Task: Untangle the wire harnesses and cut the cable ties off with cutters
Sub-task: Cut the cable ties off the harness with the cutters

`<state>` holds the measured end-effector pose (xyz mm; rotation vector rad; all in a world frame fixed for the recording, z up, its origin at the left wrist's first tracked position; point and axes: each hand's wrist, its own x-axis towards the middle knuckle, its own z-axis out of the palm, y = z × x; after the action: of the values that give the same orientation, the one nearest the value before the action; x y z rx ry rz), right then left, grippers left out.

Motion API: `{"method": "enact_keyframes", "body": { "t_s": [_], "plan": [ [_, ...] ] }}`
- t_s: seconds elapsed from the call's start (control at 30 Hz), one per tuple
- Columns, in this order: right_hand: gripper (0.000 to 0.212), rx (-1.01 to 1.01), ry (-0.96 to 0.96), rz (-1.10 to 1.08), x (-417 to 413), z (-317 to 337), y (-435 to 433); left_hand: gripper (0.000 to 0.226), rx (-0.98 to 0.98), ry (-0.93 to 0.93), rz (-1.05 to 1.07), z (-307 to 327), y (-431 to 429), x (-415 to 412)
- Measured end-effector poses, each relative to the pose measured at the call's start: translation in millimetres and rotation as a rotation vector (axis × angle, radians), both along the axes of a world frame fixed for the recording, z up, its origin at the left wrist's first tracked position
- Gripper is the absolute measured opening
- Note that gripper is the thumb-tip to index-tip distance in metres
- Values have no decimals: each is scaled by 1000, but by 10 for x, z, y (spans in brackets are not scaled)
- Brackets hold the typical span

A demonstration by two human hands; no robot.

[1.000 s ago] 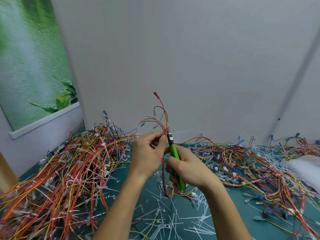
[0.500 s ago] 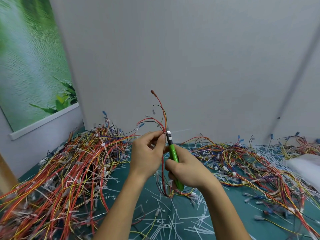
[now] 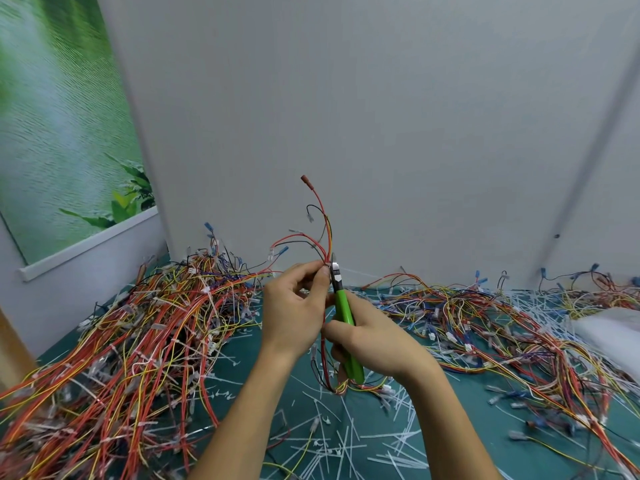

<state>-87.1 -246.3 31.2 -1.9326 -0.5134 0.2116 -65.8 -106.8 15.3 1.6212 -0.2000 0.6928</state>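
The left hand [image 3: 294, 306] pinches a small wire bundle [image 3: 325, 233] between thumb and fingertips, just below where its loose ends fan upward. The rest of the bundle hangs down between the two hands to the green table [image 3: 450, 414]. The right hand [image 3: 375, 344] is curled tight around the green handles of the cutters [image 3: 344, 306]. The cutters' tip sits just beside the left fingertips, against the wires. I cannot tell whether the blades are on a cable tie, because that spot is small and partly hidden by the fingers.

The bundle looks light and limp, made of thin coated wires that bend and spring back. It is best held close to the tie, as here, so the wires do not flop away from the blades. The coating is probably soft and easy to nick, so only the tie should go between the blades. A tie is thin, stiff plastic and may flick off when cut. A heap of tangled wires [image 3: 138, 341] lies on the left, and cut ties [image 3: 325, 441] litter the table in front.
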Motion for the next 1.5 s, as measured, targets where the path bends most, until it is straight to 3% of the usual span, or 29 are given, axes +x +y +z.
{"method": "enact_keyframes", "body": {
  "t_s": [0.4,0.63,0.8,0.9,1.07,1.23,1.3,1.43,1.5],
  "plan": [
    [14,24,-66,-61,-14,-4,28,23,-28,-47,-33,82,-2,-64],
    [18,41,-46,-32,-17,11,31,20,-34,-48,-26,75,-12,-58],
    [34,-17,-12,11,-67,60,42,20,-42,-55,-11,100,1,-89],
    [23,-59,-86,-39,-77,58,54,19,-48,-60,4,99,20,-77],
    [9,116,-6,-31,-64,47,45,18,-46,-59,-15,101,44,-53],
    [8,579,179,-312,57,69,-11,16,81,-138,-169,146,3,-121],
    [6,680,231,-333,109,96,-154,14,24,-103,-216,163,-3,-133],
    [28,670,274,-369,151,115,-332,11,-168,-41,-272,195,26,-128],
    [43,651,305,-262,132,125,-369,11,-252,-29,-302,219,43,-130]
  ]
}}
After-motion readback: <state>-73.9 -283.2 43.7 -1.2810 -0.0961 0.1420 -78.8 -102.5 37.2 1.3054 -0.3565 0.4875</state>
